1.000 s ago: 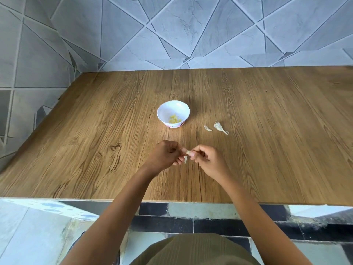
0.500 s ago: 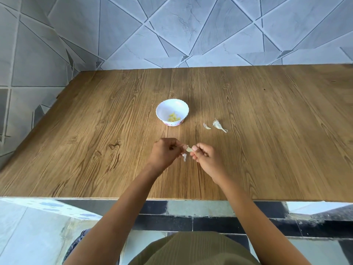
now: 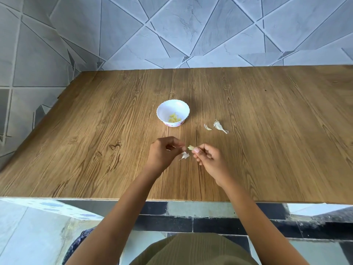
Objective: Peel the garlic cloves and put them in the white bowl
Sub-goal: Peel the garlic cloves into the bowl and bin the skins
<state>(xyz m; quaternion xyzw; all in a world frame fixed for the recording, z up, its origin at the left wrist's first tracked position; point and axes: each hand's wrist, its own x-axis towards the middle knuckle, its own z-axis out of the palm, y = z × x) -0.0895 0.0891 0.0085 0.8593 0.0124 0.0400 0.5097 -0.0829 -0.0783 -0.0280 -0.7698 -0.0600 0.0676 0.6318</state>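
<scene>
My right hand [image 3: 209, 159] pinches a small pale garlic clove [image 3: 190, 148] between thumb and forefinger, just above the wooden table [image 3: 267, 150]. My left hand [image 3: 164, 153] is beside it with curled fingers, and a scrap of white peel [image 3: 185, 155] hangs at its fingertips. The white bowl [image 3: 173, 113] stands a little beyond my hands and holds several yellowish peeled cloves [image 3: 174, 118]. To the right of the bowl lie a small white piece of garlic [image 3: 207, 127] and a garlic stem with papery skin [image 3: 220, 126].
A grey tiled wall [image 3: 191, 29] rises behind the table's far edge. The table's near edge runs across below my forearms, with a tiled floor beneath it.
My hands have drawn slightly apart. The white peel has come away from the clove and now hangs at my left fingertips, leaving the clove's tip bare in my right hand.
</scene>
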